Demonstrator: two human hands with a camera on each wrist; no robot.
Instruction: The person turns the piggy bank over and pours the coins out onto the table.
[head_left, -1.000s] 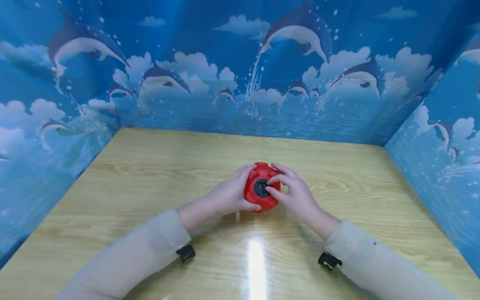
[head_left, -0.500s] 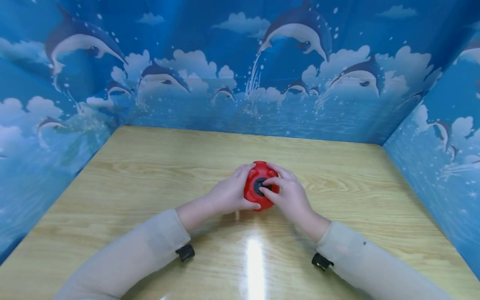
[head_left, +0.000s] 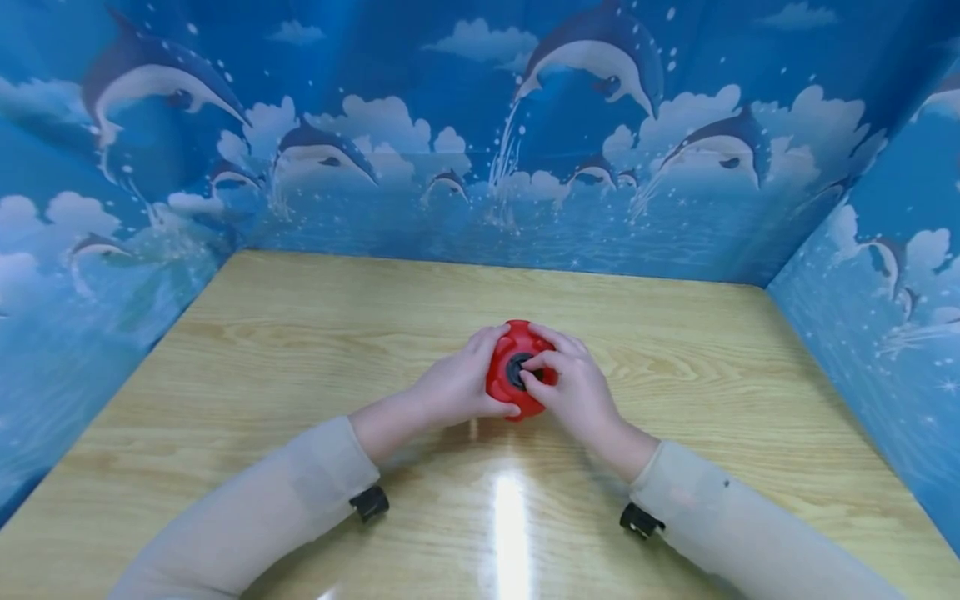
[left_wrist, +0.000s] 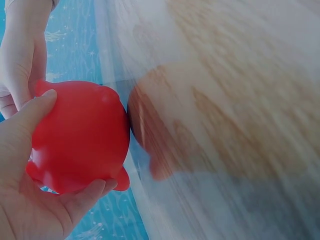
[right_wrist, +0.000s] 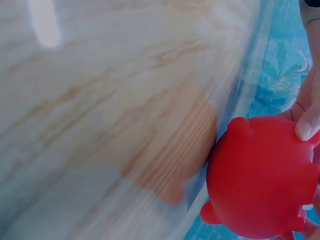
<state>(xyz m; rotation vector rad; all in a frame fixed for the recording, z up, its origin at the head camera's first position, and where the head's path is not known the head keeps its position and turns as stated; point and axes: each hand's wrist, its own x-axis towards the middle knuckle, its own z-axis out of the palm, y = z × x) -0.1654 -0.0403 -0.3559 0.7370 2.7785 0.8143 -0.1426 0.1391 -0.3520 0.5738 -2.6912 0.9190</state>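
A red rounded piggy bank [head_left: 519, 335] with stubby knobs stands on the table, its face with the black round plug [head_left: 514, 372] turned up. My left hand [head_left: 453, 388] grips its left side, thumb low and fingers at the far edge. In the left wrist view the left thumb and a finger press against the red shell [left_wrist: 82, 137]. My right hand [head_left: 576, 392] pinches at the plug with thumb and index finger, hiding its right part. Other right fingers reach the bank's far right edge. The right wrist view shows the smooth red side [right_wrist: 260, 175].
The glossy wood-grain table [head_left: 330, 325] spreads around both hands. A blue curtain with dolphins [head_left: 420, 217] closes off the back and sides. A dark camera [head_left: 370, 504] hangs at the left wrist, another camera [head_left: 642, 521] at the right.
My right hand has shifted left, its thumb and index finger moving further over the black plug. The left hand keeps its grip, and the piggy bank stays nearly in place.
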